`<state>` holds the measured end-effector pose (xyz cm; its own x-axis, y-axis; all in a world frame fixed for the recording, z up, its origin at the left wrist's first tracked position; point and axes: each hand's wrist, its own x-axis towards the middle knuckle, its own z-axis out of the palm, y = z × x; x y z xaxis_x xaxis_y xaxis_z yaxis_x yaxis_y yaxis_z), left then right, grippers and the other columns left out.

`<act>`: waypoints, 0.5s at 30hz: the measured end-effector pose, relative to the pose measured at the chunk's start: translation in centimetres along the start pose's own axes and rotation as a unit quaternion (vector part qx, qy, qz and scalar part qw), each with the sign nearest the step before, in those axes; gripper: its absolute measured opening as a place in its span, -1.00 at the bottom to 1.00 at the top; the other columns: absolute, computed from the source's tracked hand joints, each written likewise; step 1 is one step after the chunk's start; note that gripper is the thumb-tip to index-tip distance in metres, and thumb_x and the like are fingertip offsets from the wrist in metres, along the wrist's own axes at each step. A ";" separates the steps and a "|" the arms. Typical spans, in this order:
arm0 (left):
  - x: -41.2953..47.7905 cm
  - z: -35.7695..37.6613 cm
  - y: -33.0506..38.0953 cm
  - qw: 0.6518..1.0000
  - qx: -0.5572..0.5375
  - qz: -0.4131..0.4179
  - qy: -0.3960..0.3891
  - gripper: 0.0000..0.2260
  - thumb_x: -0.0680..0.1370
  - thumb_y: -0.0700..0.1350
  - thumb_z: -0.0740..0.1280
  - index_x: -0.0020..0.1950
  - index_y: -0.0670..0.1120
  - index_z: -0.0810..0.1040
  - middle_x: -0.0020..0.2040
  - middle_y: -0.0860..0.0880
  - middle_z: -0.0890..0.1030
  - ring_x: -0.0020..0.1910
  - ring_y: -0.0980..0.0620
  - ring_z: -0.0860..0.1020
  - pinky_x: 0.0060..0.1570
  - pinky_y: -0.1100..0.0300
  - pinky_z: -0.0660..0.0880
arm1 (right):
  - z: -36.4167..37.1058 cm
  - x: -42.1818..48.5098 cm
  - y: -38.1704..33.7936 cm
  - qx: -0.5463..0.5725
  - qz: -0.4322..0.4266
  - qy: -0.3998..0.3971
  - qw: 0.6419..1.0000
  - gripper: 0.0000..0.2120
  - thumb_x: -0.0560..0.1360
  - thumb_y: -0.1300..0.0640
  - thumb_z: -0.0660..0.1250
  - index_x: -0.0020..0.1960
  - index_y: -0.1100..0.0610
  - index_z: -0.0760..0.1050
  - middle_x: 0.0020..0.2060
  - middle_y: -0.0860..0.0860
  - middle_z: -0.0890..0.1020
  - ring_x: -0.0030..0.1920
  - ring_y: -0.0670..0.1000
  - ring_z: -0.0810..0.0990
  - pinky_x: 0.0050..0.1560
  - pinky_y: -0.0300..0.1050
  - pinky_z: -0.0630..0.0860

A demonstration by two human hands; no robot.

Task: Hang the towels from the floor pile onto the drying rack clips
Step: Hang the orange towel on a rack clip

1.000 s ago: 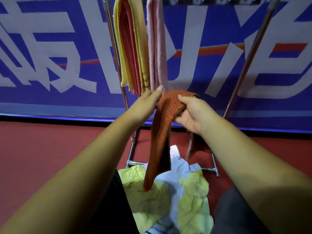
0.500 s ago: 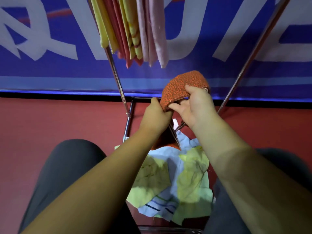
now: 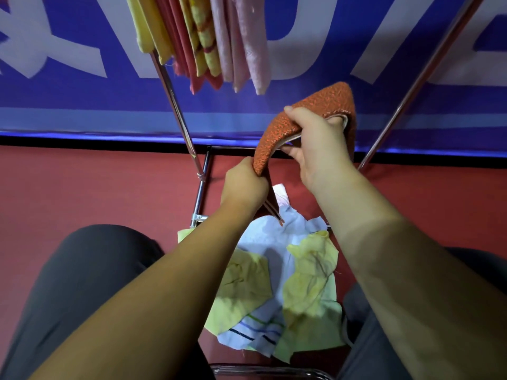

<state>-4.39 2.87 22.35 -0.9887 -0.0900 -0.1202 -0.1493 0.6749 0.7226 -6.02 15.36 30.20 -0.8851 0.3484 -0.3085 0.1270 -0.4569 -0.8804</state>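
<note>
Gripping an orange towel [image 3: 315,111], both hands clamp it: left hand [image 3: 244,185] low, right hand [image 3: 315,149] higher, above the floor pile [image 3: 282,283].

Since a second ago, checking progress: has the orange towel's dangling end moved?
Yes. The orange towel is gathered up: its tail, which reached the floor pile, now ends above it.

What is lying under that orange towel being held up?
Below the orange towel lies a floor pile: yellow-green cloths over a pale blue striped one. Anything beneath those is covered.
</note>
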 end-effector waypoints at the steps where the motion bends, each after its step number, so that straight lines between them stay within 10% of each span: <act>1: -0.1 -0.1 0.1 1.000 0.001 0.006 -0.002 -0.88 0.58 -0.13 0.28 0.03 -0.06 0.61 -0.03 -0.15 0.71 0.01 -0.26 0.64 -0.07 0.05 0.53 | -0.1 0.0 -0.1 -0.052 -0.024 0.014 0.998 -0.69 0.32 0.12 0.60 -0.06 0.05 0.52 -0.13 0.05 0.74 -0.05 0.11 0.76 0.05 0.39 0.70; 15: -1.1 -0.2 0.3 0.997 0.011 -0.001 -0.072 -0.83 0.56 -0.15 0.29 0.14 -0.07 0.54 -0.04 -0.06 0.61 -0.09 -0.16 0.56 -0.08 0.12 0.45 | -1.4 -0.2 0.5 -0.032 -0.004 0.022 0.999 -0.52 0.50 0.53 0.23 0.34 0.18 0.33 0.04 0.17 0.59 0.03 0.29 0.70 -0.23 0.47 0.66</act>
<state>-3.37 3.02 22.86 -0.9753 0.0137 -0.2204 -0.1500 0.6915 0.7066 -5.17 16.21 29.37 -0.8660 0.3874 -0.3162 0.1502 -0.4017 -0.9034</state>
